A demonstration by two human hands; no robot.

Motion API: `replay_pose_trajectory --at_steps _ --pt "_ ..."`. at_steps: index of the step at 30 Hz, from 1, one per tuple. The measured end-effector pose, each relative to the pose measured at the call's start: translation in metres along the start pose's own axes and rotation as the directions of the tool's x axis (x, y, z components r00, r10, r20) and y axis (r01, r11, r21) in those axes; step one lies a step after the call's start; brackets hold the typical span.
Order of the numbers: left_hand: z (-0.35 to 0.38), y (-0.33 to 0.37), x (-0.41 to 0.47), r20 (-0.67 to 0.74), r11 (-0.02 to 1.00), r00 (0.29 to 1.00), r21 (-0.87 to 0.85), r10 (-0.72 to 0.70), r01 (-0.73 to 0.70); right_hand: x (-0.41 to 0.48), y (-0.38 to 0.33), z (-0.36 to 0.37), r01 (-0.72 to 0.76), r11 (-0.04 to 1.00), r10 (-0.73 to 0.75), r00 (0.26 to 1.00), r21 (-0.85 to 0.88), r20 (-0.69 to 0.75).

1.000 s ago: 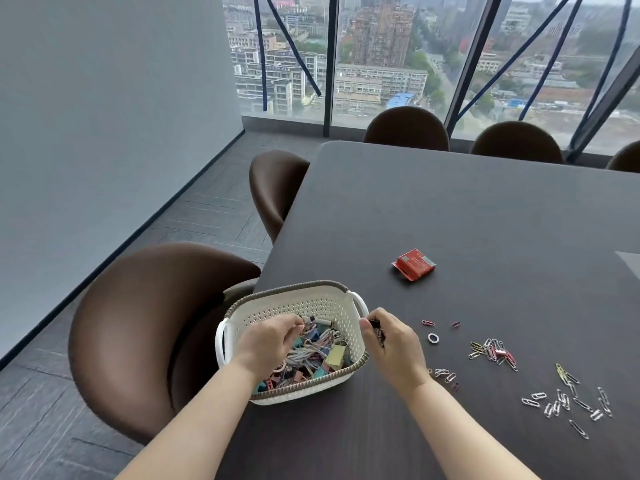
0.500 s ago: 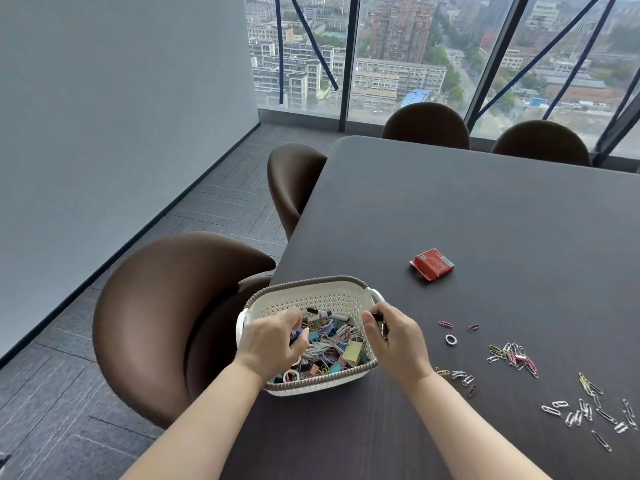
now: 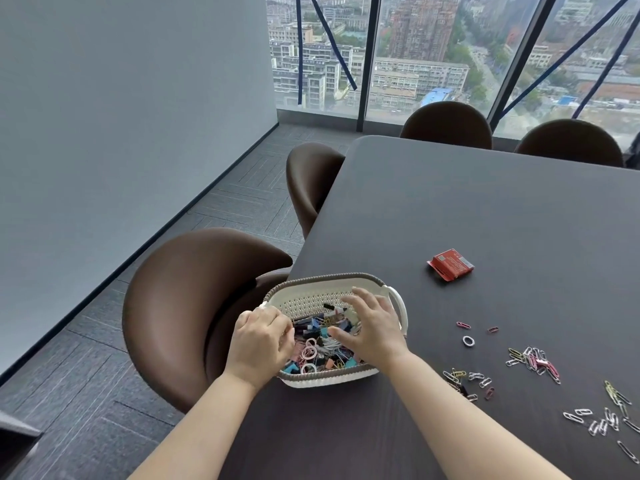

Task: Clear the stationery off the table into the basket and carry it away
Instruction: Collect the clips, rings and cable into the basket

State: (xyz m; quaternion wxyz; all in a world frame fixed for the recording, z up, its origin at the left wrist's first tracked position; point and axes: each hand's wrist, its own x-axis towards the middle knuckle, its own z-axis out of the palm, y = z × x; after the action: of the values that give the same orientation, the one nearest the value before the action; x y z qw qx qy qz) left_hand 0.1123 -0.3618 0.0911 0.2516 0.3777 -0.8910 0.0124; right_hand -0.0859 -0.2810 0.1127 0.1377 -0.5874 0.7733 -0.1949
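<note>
Basket (image 3: 313,297): white, at the desk's (image 3: 485,209) near-left edge, full of clips and rings.
Left hand (image 3: 259,344): curled over the basket's 9 o'clock rim; grip hidden.
Right hand (image 3: 372,327): fingers spread, empty, above the contents.
Paper clips (image 3: 533,360): scattered at 3 o'clock of the basket.
Red packet (image 3: 450,264): at 1 o'clock.

left hand (image 3: 260,344) curled, right hand (image 3: 375,330) spread flat
</note>
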Motion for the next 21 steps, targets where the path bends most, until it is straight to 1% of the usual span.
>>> replay_pose_trajectory --at_steps 5,8,11,14,18,21 --pt "-0.001 0.008 -0.008 -0.011 0.999 1.0 -0.039 -0.022 0.022 -0.009 0.006 0.0 0.004 0.999 -0.006 0.999 -0.049 -0.048" --pt "-0.001 0.016 -0.009 0.001 0.998 0.999 -0.046 -0.033 0.033 -0.014 0.008 -0.004 -0.026 0.995 0.024 1.0 -0.101 -0.016" --pt "-0.004 0.023 -0.01 0.011 0.998 0.999 -0.03 -0.047 0.047 -0.014 0.009 -0.004 -0.005 0.987 0.004 1.0 -0.158 -0.008" --pt "-0.011 0.028 -0.014 0.026 0.997 0.997 -0.006 -0.071 0.071 -0.012 0.012 -0.003 0.028 0.989 -0.032 0.999 -0.143 -0.028" --pt "-0.016 0.037 -0.019 0.03 0.997 0.996 0.009 -0.083 0.083 -0.02 0.016 -0.009 0.098 0.991 -0.107 0.989 -0.087 -0.103" --pt "-0.015 0.055 -0.019 0.025 0.998 0.998 -0.008 -0.06 0.06 -0.038 0.03 -0.015 0.119 0.991 -0.128 0.966 -0.055 -0.226"
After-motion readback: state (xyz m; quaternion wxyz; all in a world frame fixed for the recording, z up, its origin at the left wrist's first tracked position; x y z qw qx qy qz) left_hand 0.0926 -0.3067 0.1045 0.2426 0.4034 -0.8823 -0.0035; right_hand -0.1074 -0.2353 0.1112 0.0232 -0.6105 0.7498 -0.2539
